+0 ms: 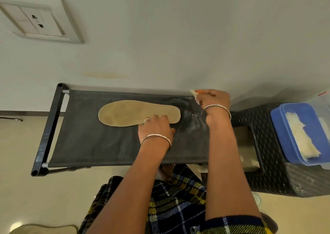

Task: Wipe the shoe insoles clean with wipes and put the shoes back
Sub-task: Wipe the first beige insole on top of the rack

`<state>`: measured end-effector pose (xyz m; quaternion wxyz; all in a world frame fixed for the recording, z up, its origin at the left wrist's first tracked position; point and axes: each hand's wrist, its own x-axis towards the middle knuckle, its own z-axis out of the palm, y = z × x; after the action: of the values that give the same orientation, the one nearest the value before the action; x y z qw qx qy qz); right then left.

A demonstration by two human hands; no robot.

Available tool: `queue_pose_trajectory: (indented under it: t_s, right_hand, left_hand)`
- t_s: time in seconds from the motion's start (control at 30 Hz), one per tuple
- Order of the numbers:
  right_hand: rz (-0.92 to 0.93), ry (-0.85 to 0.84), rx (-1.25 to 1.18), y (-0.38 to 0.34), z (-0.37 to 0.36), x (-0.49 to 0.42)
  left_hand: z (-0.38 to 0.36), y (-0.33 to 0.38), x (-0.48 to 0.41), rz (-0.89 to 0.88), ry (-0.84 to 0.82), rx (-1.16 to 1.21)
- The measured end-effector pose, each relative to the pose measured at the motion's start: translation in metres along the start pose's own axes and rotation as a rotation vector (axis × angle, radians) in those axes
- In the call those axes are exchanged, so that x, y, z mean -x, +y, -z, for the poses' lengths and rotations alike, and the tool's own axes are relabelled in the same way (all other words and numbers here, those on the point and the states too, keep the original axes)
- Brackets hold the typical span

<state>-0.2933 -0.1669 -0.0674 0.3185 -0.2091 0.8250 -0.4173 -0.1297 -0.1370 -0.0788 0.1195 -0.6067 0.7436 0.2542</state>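
1. While a seated person works at a dark fabric shelf (107, 144), a tan insole (132, 112) lies flat and lengthwise on it, closer to the far edge than the near one and about midway between the side edges.
2. The left hand (154, 126) bears down on the insole's near rim toward its right end. Its fingers (159, 117) rest on top and pin the insole rather than wrap around it.
3. The right hand (213, 99) hovers at the shelf's far right corner, clear of the insole, fingers closed on a pale crumpled wipe (193, 93).
4. The insole looks thin, light and bendy, likely to slide or curl under a rubbing stroke. Pinning one end flat, as here, seems the sound hold; to lift it, a pinch at the edge should do.
5. More wipes sit in a blue tub (278, 126) on a woven stool (267, 162) off the shelf's right edge.
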Motion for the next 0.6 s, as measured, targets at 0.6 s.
queue_pose_trajectory:
  t_s: [0.6]
  right_hand:
    - [-0.451, -0.276, -0.866, -0.017, 0.003, 0.01]
  left_hand:
    - [-0.041, 0.046, -0.028, -0.063, 0.313, -0.092]
